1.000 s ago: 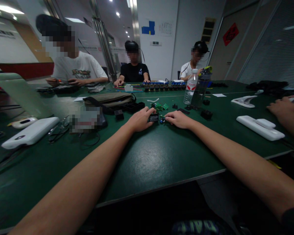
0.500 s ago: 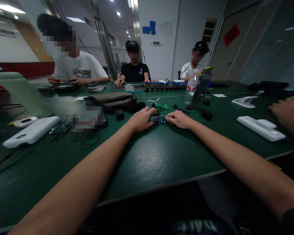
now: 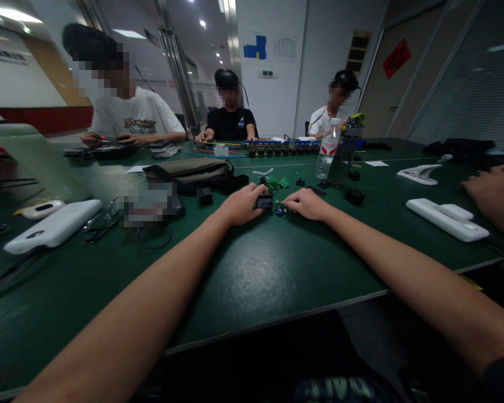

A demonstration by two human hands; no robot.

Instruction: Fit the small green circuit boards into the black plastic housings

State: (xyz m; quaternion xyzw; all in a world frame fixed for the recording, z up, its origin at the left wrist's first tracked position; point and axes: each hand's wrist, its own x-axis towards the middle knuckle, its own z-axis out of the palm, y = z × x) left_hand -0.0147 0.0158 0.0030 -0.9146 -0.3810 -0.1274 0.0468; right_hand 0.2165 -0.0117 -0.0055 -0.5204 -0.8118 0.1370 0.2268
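My left hand (image 3: 244, 205) is closed on a small black plastic housing (image 3: 264, 202), gripping it by its left side near the tabletop. Just right of it, my right hand (image 3: 308, 205) pinches a small circuit board (image 3: 280, 208) with blue parts on it. A narrow gap separates the board from the housing. Behind both hands lies a small pile of green circuit boards (image 3: 273, 182). Small black pieces (image 3: 301, 182) lie beyond my right hand, and a black block (image 3: 205, 196) sits left of my left hand.
A clear water bottle (image 3: 328, 150) and a dark bottle (image 3: 351, 146) stand beyond my right hand. A grey-brown bag (image 3: 189, 169) lies at the back left. White devices (image 3: 445, 219) rest on the green table (image 3: 252, 280). Several people sit around it; another person's hand (image 3: 489, 187) shows at right.
The circuit board in my right hand has turned, so more of its face with the blue parts shows. My left hand and the black housing stay nearly still.
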